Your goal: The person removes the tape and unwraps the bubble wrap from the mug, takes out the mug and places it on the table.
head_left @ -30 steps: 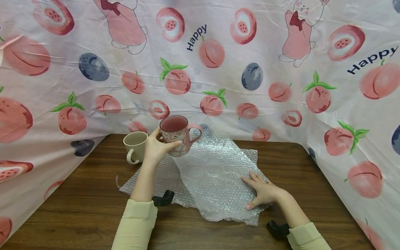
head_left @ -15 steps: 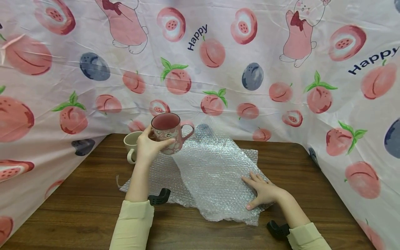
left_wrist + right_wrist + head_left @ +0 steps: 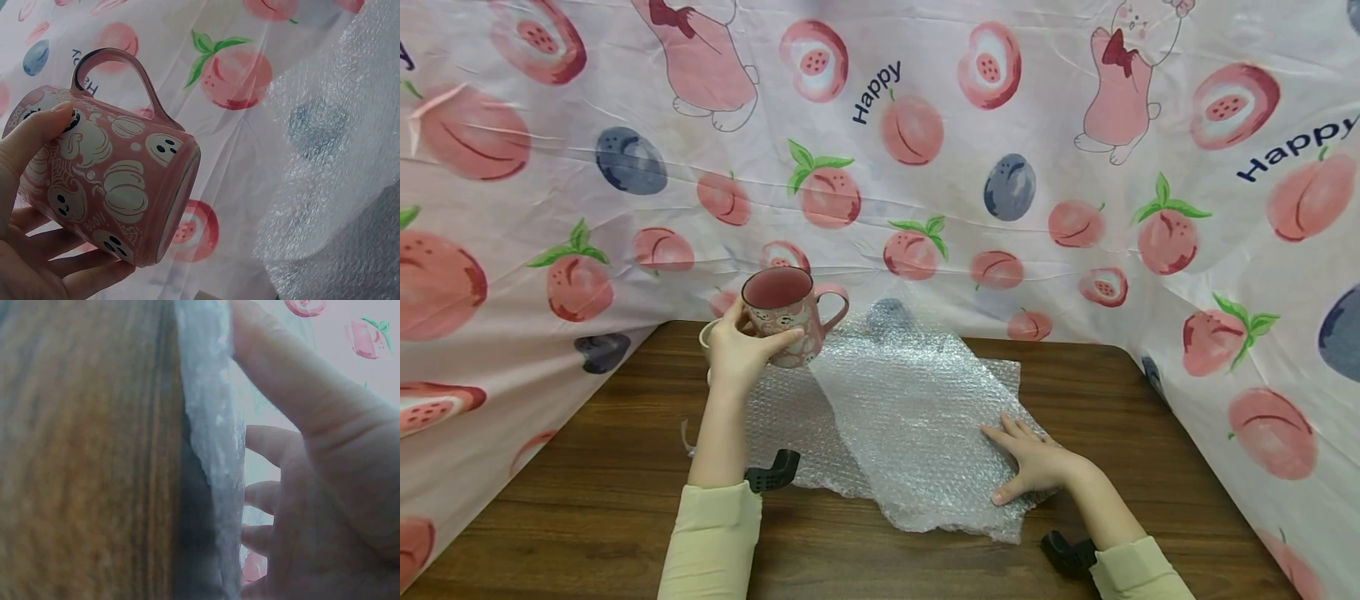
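Observation:
My left hand point(image 3: 736, 354) grips a pink mug point(image 3: 790, 321) by its body, thumb on the near side, and holds it up above the table's back left. In the left wrist view the mug point(image 3: 119, 169) shows white ghosts and pumpkins, and its handle points away from the palm. My right hand point(image 3: 1037, 461) rests with spread fingers on the right edge of a sheet of bubble wrap point(image 3: 917, 417). The right wrist view shows the fingertips touching the wrap point(image 3: 215, 437), whose edge stands slightly off the table. A cream mug point(image 3: 705, 335) is mostly hidden behind my left hand.
The dark wooden table point(image 3: 587, 500) bears a second layer of bubble wrap point(image 3: 775, 408) beneath the top sheet, on the left. A fruit-patterned cloth point(image 3: 940, 167) hangs round the back and sides. Each wrist carries a black camera mount point(image 3: 775, 471).
My left hand has carried the pink mug to the left and slightly up, so it now covers most of the cream mug. My right hand has stayed in place on the bubble wrap.

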`<action>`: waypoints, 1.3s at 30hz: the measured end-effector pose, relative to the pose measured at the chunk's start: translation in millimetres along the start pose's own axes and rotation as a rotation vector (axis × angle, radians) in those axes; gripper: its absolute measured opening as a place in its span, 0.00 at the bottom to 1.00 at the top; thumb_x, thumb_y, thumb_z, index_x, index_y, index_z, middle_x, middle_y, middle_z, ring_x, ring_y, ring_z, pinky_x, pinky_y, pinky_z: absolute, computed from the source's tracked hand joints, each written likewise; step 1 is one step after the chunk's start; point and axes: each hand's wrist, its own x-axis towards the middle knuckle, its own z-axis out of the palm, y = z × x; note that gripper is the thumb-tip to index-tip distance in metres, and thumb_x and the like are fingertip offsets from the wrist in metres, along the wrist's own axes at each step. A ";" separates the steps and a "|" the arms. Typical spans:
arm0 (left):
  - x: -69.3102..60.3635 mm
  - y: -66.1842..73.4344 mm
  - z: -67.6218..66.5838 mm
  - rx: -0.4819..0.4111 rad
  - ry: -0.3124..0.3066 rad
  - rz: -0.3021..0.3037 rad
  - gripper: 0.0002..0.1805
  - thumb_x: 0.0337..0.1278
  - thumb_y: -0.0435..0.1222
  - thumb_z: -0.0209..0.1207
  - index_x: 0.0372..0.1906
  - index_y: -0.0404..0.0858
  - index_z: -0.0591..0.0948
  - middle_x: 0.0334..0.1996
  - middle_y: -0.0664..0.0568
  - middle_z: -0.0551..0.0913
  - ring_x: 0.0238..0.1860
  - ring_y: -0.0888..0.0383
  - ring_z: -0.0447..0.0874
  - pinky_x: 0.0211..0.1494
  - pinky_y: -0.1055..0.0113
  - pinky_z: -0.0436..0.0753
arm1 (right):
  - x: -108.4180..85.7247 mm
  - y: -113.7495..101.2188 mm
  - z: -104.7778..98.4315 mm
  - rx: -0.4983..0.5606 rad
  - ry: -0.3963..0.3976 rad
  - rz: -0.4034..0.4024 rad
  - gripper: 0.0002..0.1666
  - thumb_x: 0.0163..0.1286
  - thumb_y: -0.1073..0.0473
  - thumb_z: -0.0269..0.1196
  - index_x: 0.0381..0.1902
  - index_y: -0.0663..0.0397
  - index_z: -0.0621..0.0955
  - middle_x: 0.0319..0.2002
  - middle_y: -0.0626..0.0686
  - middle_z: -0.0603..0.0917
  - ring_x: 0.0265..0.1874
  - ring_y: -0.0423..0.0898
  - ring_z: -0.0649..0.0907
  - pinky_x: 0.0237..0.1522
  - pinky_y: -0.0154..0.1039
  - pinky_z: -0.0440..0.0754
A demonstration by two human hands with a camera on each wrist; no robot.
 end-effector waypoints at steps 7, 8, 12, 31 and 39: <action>0.2 -0.5 -11.7 0.059 0.070 -0.009 0.45 0.32 0.43 0.79 0.64 0.44 0.74 0.54 0.48 0.79 0.52 0.54 0.78 0.48 0.61 0.79 | -0.9 -1.0 0.2 0.007 -0.003 -0.001 0.66 0.46 0.36 0.73 0.75 0.54 0.55 0.73 0.69 0.41 0.70 0.69 0.41 0.58 0.75 0.39; 0.1 -0.9 -13.5 0.063 0.076 -0.005 0.45 0.32 0.43 0.79 0.64 0.45 0.74 0.55 0.48 0.79 0.52 0.53 0.78 0.49 0.60 0.79 | -1.0 -0.9 0.3 0.007 -0.003 -0.001 0.66 0.46 0.36 0.73 0.75 0.54 0.55 0.73 0.69 0.41 0.70 0.69 0.41 0.58 0.75 0.39; 0.4 -3.6 -20.3 0.070 0.106 0.038 0.42 0.32 0.42 0.79 0.62 0.48 0.76 0.53 0.49 0.80 0.50 0.53 0.79 0.46 0.63 0.80 | -0.9 -0.6 0.7 0.004 -0.001 -0.005 0.66 0.46 0.36 0.73 0.75 0.54 0.55 0.73 0.69 0.41 0.70 0.69 0.41 0.58 0.76 0.39; -0.4 -8.4 -50.2 0.194 0.272 0.036 0.42 0.30 0.45 0.79 0.61 0.51 0.77 0.47 0.52 0.82 0.45 0.60 0.78 0.43 0.69 0.75 | -1.2 0.3 1.5 0.000 0.001 -0.005 0.66 0.45 0.35 0.73 0.75 0.54 0.55 0.73 0.69 0.40 0.70 0.69 0.40 0.57 0.76 0.38; -1.3 -10.7 -59.3 0.217 0.321 0.025 0.43 0.29 0.45 0.80 0.61 0.54 0.77 0.49 0.51 0.82 0.45 0.60 0.79 0.45 0.70 0.75 | 0.2 2.4 2.4 -0.011 0.006 -0.011 0.66 0.45 0.35 0.73 0.75 0.55 0.55 0.73 0.69 0.40 0.70 0.69 0.40 0.57 0.76 0.38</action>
